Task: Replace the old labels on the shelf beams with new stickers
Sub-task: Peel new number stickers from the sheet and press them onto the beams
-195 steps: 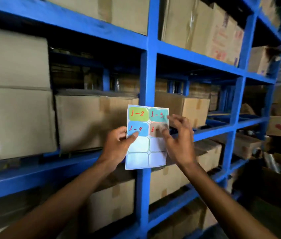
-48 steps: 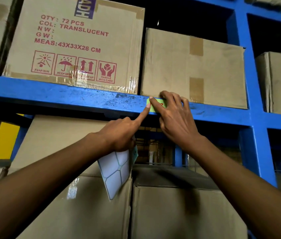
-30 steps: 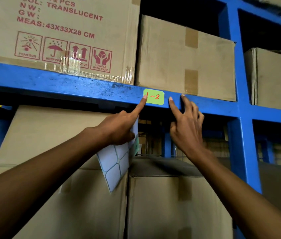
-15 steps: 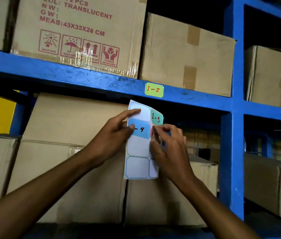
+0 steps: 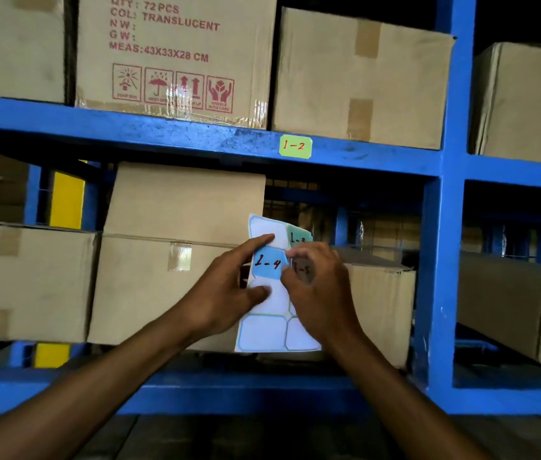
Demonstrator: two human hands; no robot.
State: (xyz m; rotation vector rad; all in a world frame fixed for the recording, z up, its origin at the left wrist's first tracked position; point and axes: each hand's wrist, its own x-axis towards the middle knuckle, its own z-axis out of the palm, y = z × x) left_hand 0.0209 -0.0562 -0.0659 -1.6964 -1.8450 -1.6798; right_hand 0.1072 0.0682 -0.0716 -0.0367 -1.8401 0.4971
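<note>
A green sticker marked 1-2 (image 5: 295, 146) is stuck on the blue shelf beam (image 5: 163, 132). Below it I hold a white sticker sheet (image 5: 267, 330) upright. My left hand (image 5: 229, 290) grips its left edge, thumb on the lower part and fingers across the top. A blue sticker marked 1-4 (image 5: 267, 262) and a teal one (image 5: 299, 235) remain on the sheet. My right hand (image 5: 319, 290) covers the sheet's right side, with fingertips pinching at the edge of a brownish sticker (image 5: 302, 268). Whether that sticker is lifted is hidden.
Cardboard boxes (image 5: 359, 81) fill the shelves above and below the beam. A blue upright post (image 5: 447, 227) stands to the right. A lower blue beam (image 5: 229, 390) runs under my forearms. Yellow panels (image 5: 65, 204) show at the left behind the boxes.
Both hands left the 1-2 sticker on the beam and came down to the sheet. The right fingers now pick at the sheet's right column, and the view has tilted slightly down.
</note>
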